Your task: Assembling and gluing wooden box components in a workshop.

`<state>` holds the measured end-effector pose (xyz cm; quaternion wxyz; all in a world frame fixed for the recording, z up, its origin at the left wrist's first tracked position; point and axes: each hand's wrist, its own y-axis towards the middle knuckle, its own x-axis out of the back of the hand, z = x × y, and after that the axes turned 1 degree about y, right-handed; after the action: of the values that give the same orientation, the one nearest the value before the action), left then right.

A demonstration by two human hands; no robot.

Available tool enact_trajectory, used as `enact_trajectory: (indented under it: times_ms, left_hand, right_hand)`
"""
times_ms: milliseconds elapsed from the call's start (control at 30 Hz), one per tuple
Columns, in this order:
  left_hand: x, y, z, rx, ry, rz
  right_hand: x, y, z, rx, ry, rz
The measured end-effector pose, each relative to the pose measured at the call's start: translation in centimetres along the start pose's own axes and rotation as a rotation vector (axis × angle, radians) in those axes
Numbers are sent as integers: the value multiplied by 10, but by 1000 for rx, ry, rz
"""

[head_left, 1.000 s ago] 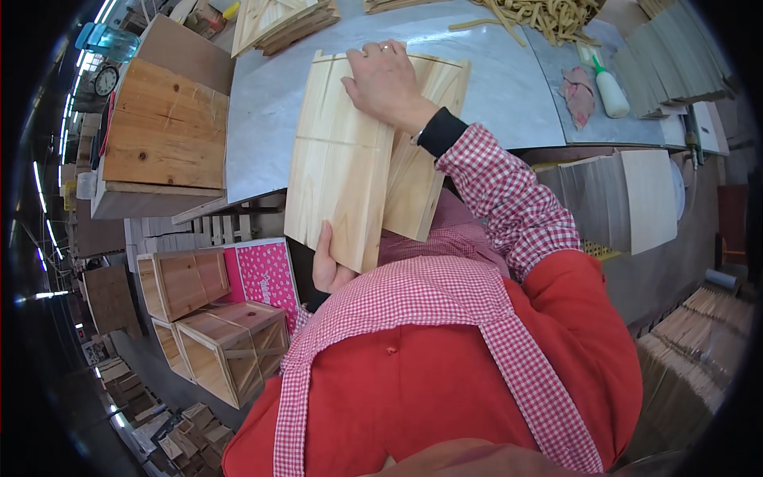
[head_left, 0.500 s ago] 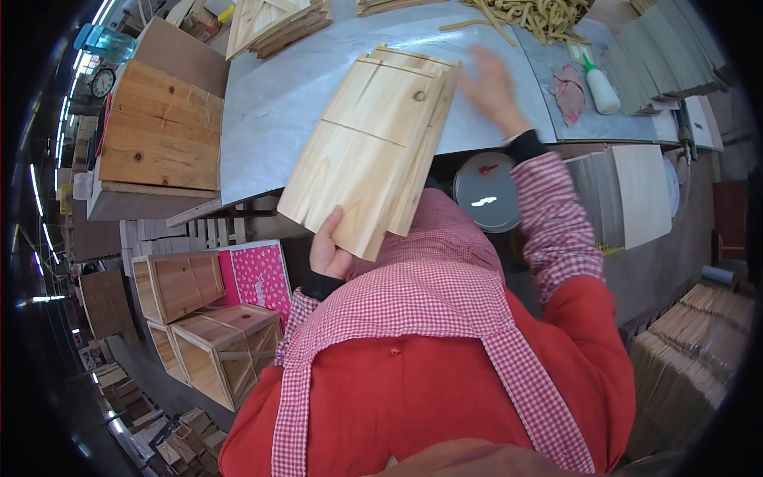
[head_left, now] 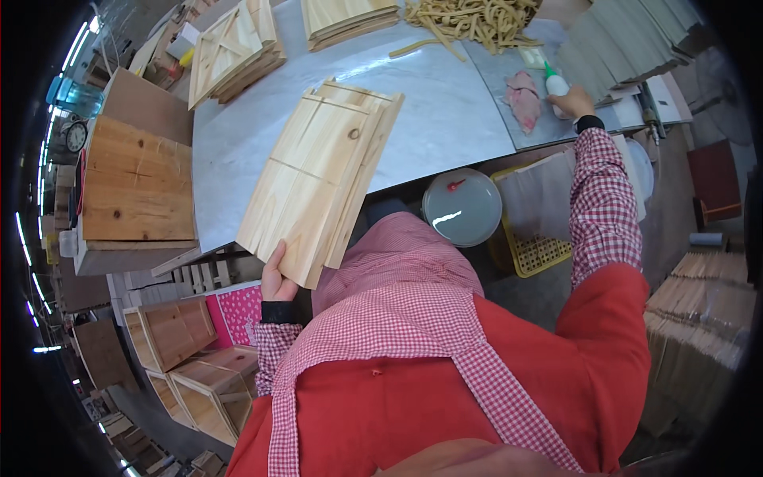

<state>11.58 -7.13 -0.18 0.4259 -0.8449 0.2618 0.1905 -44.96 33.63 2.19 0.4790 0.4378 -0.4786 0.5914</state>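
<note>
Pinching pale, grooved wooden boards (head_left: 306, 175) by one end, your left hand (head_left: 277, 280) holds them partly over a flat grey tabletop (head_left: 449, 119); your right hand (head_left: 575, 103) curls around a white, green-tipped plastic bottle (head_left: 558, 84).

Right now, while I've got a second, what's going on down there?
A person's left hand holds the near end of a few stacked wooden boards, which slant across the near edge of the table in this view. The right hand is out at a white bottle with a green tip, covering its lower part; how firmly it grips is unclear. A pink cloth lies beside the bottle.
</note>
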Motion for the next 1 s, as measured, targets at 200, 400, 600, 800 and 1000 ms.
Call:
enact_trajectory:
  times_ms: [200, 400, 600, 800, 1000]
  left_hand:
    - [1, -2, 7, 6, -28, -25]
    - [-18, -8, 19, -4, -76, -53]
    - [-17, -18, 33, -40, -80, -51]
    - [-21, -21, 34, -23, -98, -53]
    - [-17, -19, 37, -49, -95, -46]
  right_hand:
    - [40, -21, 8, 147, 276, -541]
    - [54, -88, 86, 297, 1258, -471]
    - [-16, -122, 197, 472, 990, -330]
    - [-68, -116, 285, 617, 1048, -221]
    - [-71, -129, 326, 643, 967, -212]
